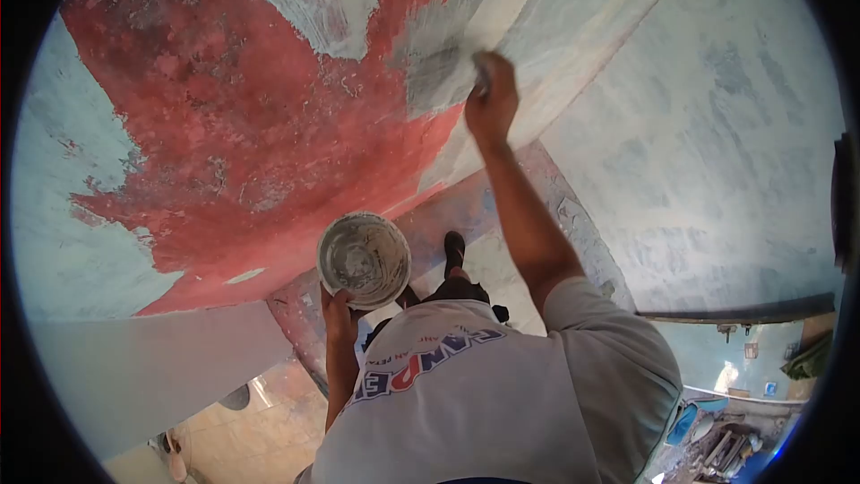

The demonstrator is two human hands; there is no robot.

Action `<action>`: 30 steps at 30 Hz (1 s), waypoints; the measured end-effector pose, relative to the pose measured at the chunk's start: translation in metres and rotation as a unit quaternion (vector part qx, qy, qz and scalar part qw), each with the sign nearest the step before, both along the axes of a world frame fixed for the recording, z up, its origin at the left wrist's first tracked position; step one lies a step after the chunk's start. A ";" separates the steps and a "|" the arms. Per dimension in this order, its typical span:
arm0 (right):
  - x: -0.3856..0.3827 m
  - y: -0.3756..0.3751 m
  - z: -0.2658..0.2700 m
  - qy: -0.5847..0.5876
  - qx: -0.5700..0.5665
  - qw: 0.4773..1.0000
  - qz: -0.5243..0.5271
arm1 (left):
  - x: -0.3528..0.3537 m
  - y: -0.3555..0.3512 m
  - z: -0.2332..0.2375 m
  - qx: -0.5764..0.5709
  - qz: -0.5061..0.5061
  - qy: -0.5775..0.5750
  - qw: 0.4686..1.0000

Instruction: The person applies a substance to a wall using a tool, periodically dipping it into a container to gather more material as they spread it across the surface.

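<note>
My left hand point(338, 314) grips a round bucket point(400, 237) by its lower side, thumb against the outer wall. The bucket's inside is smeared with grey-white filler, and its mouth faces up toward me. My right hand point(493, 108) is raised to the wall, fingers closed round a putty knife point(483, 73). Motion blurs that tool, and its blade is mostly hidden by the hand. Just left of the hand, a darker grey, wet-looking patch of filler point(434, 76) covers part of the red wall point(224, 116).
Pale filler point(67, 242) covers the wall's left side. A whitish side wall point(699, 161) meets it in a corner at right. Below are my shoe point(454, 244) and a tiled floor point(255, 426). Assorted items point(730, 453) lie at lower right.
</note>
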State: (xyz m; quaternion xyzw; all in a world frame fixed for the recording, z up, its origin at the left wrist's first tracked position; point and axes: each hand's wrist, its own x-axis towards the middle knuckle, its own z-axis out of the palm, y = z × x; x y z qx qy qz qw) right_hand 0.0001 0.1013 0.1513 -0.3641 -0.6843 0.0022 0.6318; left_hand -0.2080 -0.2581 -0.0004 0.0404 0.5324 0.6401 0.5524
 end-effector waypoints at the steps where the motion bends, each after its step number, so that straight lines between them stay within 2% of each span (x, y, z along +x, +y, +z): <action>1: 0.006 0.009 0.017 0.000 0.029 1.000 -0.012 | -0.001 -0.001 -0.003 0.008 -0.001 -0.007 1.000; 3: 0.009 0.022 0.024 -0.001 0.045 0.999 -0.012 | -0.002 -0.003 -0.006 0.005 -0.002 -0.002 1.000; 6: -0.003 0.030 -0.024 0.002 0.026 0.998 -0.054 | -0.001 -0.007 -0.004 0.009 0.004 -0.007 1.000; 7: -0.014 0.016 -0.050 0.002 -0.063 0.996 -0.059 | 0.000 -0.009 -0.002 0.012 0.010 -0.015 1.000; 10: -0.055 -0.027 -0.131 -0.007 -0.110 0.994 0.000 | 0.001 -0.012 0.002 -0.003 0.019 -0.010 1.000; 12: -0.061 -0.060 -0.151 -0.031 -0.254 0.965 0.063 | 0.000 -0.011 -0.004 -0.008 0.018 -0.009 1.000; 15: -0.039 -0.044 -0.166 -0.040 -0.206 0.974 0.085 | -0.004 -0.012 -0.010 -0.030 0.017 -0.005 0.999; 16: -0.023 -0.023 -0.159 -0.067 -0.099 0.992 0.029 | -0.005 -0.010 -0.009 -0.031 0.012 -0.003 0.999; 17: -0.011 -0.005 -0.136 -0.025 -0.072 0.997 -0.020 | -0.005 -0.009 -0.008 -0.030 0.008 -0.002 0.999; 19: 0.023 0.030 -0.062 -0.002 0.011 0.998 -0.060 | -0.007 -0.009 -0.008 -0.036 -0.003 0.000 0.999; 21: 0.040 0.045 0.007 0.043 0.065 0.995 -0.055 | -0.010 -0.005 -0.009 -0.020 -0.030 -0.001 0.999; 22: 0.044 0.054 0.023 0.039 0.100 0.993 -0.056 | -0.010 -0.004 -0.008 -0.019 -0.032 -0.009 0.999; 24: 0.043 0.067 0.022 0.035 0.072 0.996 -0.038 | -0.009 -0.001 -0.006 -0.021 -0.030 -0.014 0.999; 26: 0.029 0.062 -0.014 0.005 0.044 0.997 -0.061 | -0.008 -0.001 -0.003 -0.021 -0.023 -0.018 0.999; 28: 0.006 0.046 -0.081 -0.016 -0.007 0.997 -0.073 | -0.006 0.001 0.001 -0.019 -0.014 -0.011 1.000; 30: -0.025 0.012 -0.138 -0.009 -0.119 0.991 -0.064 | -0.004 0.002 0.005 -0.014 -0.014 -0.011 1.000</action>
